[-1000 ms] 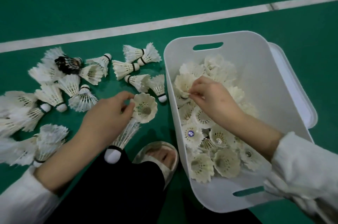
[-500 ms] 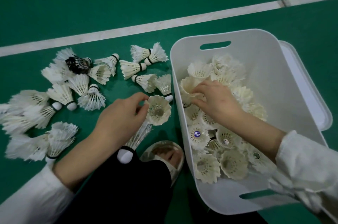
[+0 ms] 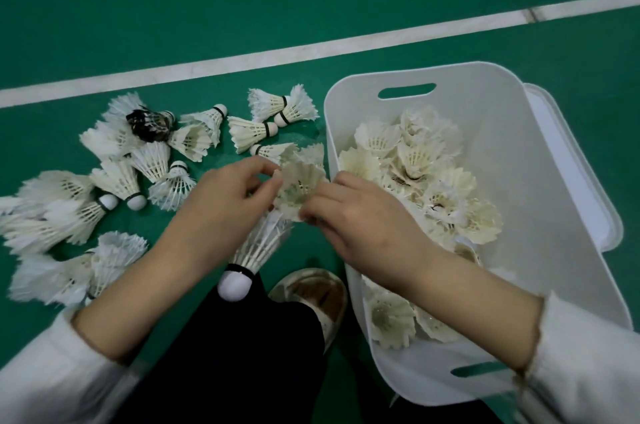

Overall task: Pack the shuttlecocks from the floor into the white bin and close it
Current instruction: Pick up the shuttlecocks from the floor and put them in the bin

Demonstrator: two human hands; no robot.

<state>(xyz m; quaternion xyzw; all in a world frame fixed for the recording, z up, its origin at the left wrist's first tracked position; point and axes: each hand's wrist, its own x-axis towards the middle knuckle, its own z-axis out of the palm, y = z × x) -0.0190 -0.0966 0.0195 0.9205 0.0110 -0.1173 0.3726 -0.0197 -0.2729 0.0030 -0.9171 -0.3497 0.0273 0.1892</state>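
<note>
A stack of nested white shuttlecocks (image 3: 263,240) stands tilted over my knee, cork end down. My left hand (image 3: 221,201) grips its upper part. My right hand (image 3: 360,219) pinches the feather rim of the top shuttlecock (image 3: 299,186) from the right. The white bin (image 3: 540,215) stands to the right, holding several shuttlecocks (image 3: 419,163). Several more white shuttlecocks (image 3: 152,163) lie scattered on the green floor at left, with one black shuttlecock (image 3: 149,122) among them.
The bin's white lid (image 3: 585,201) lies under or behind the bin at the right. My sandalled foot (image 3: 315,299) and dark trouser leg (image 3: 235,354) are just left of the bin. A white court line (image 3: 311,49) crosses the floor beyond.
My right hand left the bin and came across to the stack, now pinching its top shuttlecock. My left hand kept its hold on the stack.
</note>
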